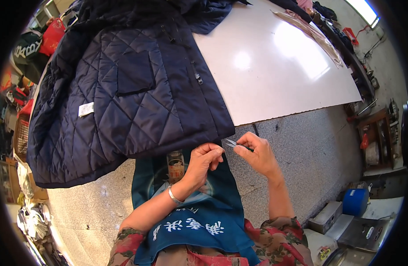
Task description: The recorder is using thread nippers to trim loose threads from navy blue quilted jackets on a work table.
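A dark navy quilted jacket (137, 106) lies spread with its lining up, its lower hem hanging over the table's near edge. In the lining I see a square patch pocket (135, 73) and a small white label (86, 109). My left hand (205, 160) is closed in a pinch just below the hem's right corner; what its fingertips hold is too small to make out. Thread snips (231, 143) sit in my right hand (258, 153), fingers closed round them. Their blades point left toward the hem corner and my left fingertips.
The white table (275, 84) carries more dark cloth at the back and a beige striped fabric (312, 35) along the far right edge. A blue cylinder (355, 201) stands at the lower right. Bundled goods crowd the left side.
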`<action>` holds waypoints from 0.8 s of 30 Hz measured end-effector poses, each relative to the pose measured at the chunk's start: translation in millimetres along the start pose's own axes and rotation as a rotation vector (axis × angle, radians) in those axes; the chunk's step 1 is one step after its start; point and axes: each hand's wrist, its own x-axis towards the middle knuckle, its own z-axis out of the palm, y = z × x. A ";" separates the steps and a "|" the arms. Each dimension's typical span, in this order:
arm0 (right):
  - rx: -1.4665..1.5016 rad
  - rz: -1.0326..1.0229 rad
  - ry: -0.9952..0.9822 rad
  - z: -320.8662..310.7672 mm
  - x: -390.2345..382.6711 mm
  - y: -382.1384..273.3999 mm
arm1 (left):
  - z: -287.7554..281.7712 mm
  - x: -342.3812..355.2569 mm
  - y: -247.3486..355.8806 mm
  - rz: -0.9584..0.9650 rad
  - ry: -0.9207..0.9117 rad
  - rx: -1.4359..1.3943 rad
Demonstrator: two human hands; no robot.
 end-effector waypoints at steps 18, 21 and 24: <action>-0.024 0.150 -0.076 -25.4 3.4 -10.7 | 18.2 8.1 0.3 0.111 0.119 -0.072; 0.040 0.154 -0.097 -24.1 5.4 -13.2 | 14.9 8.8 -3.0 0.135 0.098 -0.071; -0.007 0.158 -0.136 -23.7 10.6 -19.7 | 13.3 7.6 -5.3 0.113 0.083 -0.062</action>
